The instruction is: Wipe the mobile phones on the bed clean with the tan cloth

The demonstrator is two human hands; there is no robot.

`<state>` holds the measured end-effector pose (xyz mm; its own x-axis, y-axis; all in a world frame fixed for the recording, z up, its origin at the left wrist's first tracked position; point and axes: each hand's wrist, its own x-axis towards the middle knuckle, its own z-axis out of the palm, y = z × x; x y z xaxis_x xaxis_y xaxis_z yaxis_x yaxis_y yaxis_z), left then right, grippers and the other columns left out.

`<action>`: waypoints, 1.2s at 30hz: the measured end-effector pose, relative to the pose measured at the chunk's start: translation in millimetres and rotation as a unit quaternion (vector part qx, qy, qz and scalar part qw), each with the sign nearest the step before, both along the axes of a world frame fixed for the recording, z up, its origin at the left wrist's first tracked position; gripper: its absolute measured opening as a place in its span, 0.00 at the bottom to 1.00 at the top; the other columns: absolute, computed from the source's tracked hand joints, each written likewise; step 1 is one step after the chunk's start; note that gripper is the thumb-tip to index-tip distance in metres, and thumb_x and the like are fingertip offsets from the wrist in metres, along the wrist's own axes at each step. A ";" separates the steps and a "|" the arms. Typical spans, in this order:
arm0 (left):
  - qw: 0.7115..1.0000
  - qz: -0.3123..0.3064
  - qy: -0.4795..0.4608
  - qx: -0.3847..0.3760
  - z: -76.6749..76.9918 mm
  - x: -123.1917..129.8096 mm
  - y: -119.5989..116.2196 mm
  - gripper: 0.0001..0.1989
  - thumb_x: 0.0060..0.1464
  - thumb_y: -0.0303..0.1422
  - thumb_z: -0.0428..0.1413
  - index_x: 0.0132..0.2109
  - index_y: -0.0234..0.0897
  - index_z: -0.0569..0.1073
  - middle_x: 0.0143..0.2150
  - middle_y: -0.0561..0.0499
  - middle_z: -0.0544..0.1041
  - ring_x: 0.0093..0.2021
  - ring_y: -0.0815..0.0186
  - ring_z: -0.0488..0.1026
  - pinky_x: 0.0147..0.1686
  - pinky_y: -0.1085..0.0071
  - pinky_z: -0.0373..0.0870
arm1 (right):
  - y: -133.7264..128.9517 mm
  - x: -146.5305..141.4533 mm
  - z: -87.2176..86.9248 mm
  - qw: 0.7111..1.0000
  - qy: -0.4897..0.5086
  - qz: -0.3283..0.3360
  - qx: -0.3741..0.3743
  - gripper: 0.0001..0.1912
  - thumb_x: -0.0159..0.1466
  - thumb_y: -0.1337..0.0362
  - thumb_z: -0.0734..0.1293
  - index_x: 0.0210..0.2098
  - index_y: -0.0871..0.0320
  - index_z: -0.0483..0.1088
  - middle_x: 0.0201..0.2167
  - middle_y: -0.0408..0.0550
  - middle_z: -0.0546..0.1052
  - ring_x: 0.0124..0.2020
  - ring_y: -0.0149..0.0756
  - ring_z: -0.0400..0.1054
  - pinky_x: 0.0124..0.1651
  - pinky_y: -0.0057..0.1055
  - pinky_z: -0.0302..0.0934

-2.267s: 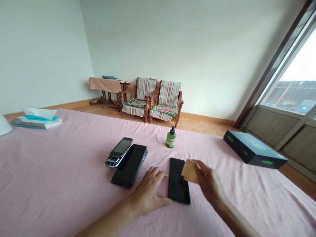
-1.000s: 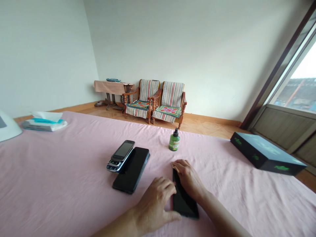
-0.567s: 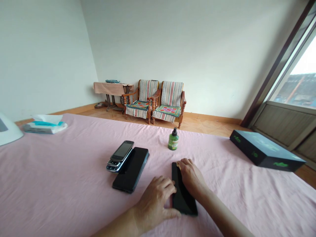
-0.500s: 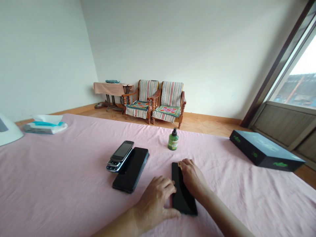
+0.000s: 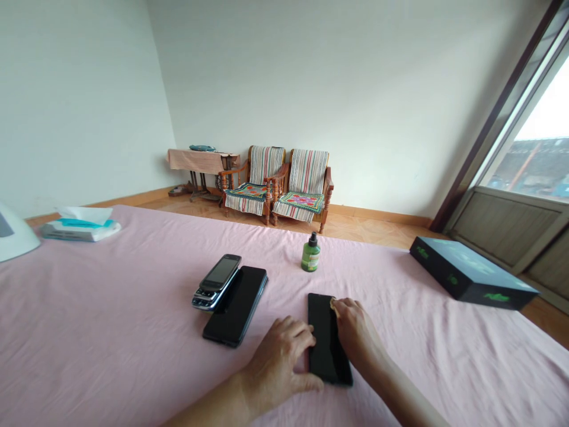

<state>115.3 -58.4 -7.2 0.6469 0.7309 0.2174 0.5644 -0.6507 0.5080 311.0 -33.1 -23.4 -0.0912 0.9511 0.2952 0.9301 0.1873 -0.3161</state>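
A black phone (image 5: 323,338) lies flat, screen up, on the pink cloth (image 5: 146,367). My left hand (image 5: 284,356) rests along its left side, fingertips on the left edge and thumb at the near edge, fingers apart. My right hand (image 5: 355,329) is closed on a small yellowish cloth (image 5: 333,305) at the phone's upper right edge; most of that cloth is hidden under the fingers. To the left, a large black phone (image 5: 240,302) lies beside a smaller silver-grey phone (image 5: 221,271), which sits on top of other phones.
Beyond the phone stands a green bottle (image 5: 310,254) with a black cap. A black box (image 5: 471,270) with green markings is at the right. At the far left are a tissue pack (image 5: 82,228) and part of a white object (image 5: 15,237). Two chairs (image 5: 302,178) stand behind.
My right hand has slid a little to the right over the phone, from its upper middle to its right edge, uncovering more of the screen. My left hand has hardly moved.
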 end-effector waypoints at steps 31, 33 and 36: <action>0.994 0.064 -0.081 -0.037 -19.0 -2.4 5.4 0.67 0.29 0.40 0.72 0.68 0.47 0.36 0.67 0.41 0.53 0.64 0.44 0.52 0.59 0.45 0.53 | 16.0 -18.1 13.3 0.967 0.066 0.246 0.029 0.17 0.67 0.73 0.56 0.48 0.54 0.71 0.47 0.51 0.75 0.53 0.40 0.66 0.57 0.40 0.57; 0.994 0.061 -0.076 -0.039 -17.4 -1.9 5.2 0.68 0.29 0.39 0.72 0.68 0.46 0.34 0.67 0.39 0.54 0.64 0.44 0.53 0.59 0.45 0.52 | 7.8 -19.1 13.5 0.956 0.104 0.275 0.017 0.17 0.68 0.70 0.56 0.48 0.53 0.72 0.47 0.50 0.76 0.53 0.39 0.66 0.58 0.40 0.57; 0.995 0.063 -0.053 -0.054 -12.3 -1.3 4.7 0.67 0.30 0.38 0.71 0.68 0.45 0.36 0.66 0.38 0.55 0.64 0.44 0.53 0.60 0.44 0.51 | -7.9 -19.6 16.1 0.943 0.154 0.295 0.012 0.15 0.69 0.68 0.56 0.46 0.54 0.73 0.49 0.50 0.75 0.55 0.39 0.65 0.58 0.40 0.58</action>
<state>114.1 -53.7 -19.5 0.5268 0.8273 0.1952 0.5776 -0.5169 0.6318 291.5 -41.0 -7.3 -0.5086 0.7549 0.4141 0.5267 0.6532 -0.5440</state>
